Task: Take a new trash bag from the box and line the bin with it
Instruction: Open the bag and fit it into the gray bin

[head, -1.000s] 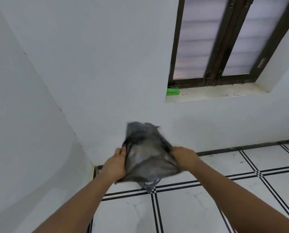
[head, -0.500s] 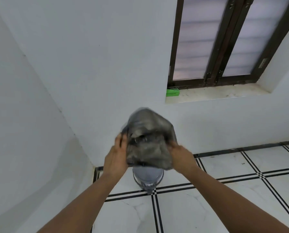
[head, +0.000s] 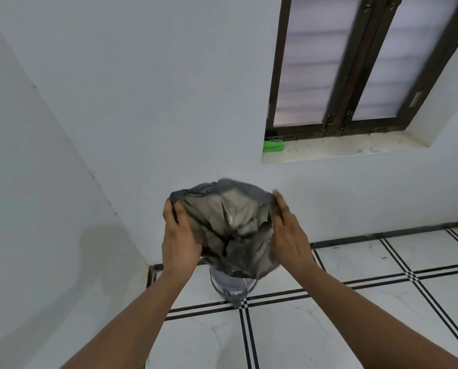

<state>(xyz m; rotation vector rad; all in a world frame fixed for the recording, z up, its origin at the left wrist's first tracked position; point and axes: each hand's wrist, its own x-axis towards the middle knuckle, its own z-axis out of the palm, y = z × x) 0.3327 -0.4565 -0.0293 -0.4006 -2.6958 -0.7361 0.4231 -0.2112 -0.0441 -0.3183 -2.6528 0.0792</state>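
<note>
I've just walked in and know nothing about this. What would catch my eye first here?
Most striking is the crumpled grey trash bag held up mid-frame, gripped on either side by the left hand and right hand. Just below it, a small grey bin stands on the white tiled floor near the corner. Up on the window sill, a bright green box stands out against the white wall.
</note>
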